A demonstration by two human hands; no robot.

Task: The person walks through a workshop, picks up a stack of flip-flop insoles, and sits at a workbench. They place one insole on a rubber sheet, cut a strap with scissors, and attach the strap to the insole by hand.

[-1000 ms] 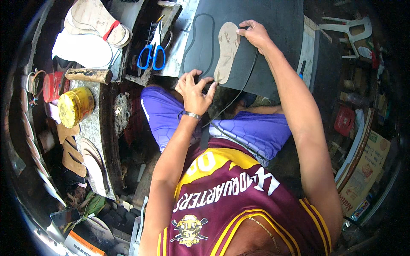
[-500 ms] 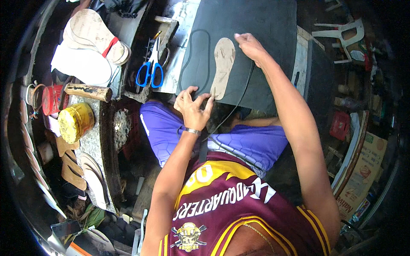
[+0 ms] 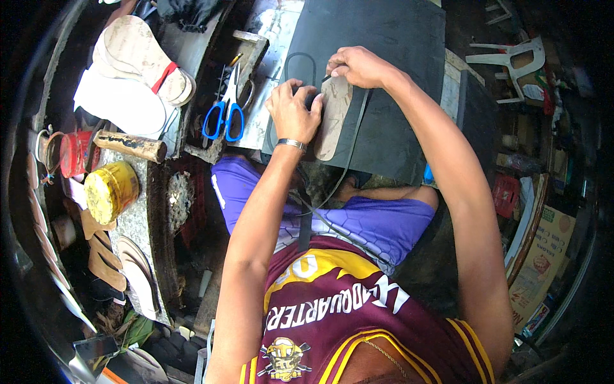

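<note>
A tan sole-shaped template lies on a large black sheet. My right hand is closed at its top end, pinching a thin black strip. A dark bit shows at these fingertips, and the strip's long tail hangs down toward my lap. Along the template's left edge rests my left hand, its fingers bent and its thumb at that edge. What lies under those fingers is hidden. Left of the template, a sole outline shows on the sheet, partly covered by my left hand.
Blue-handled scissors lie in a wooden tray left of the sheet. Farther left are stacked pale soles, a wooden stick, a yellow tub and a red container. A white plastic chair stands at the far right.
My left hand has moved up along the template's left edge. My right hand has shifted left onto its top end, and the strip's tail has moved with it. The template sits slightly lower.
</note>
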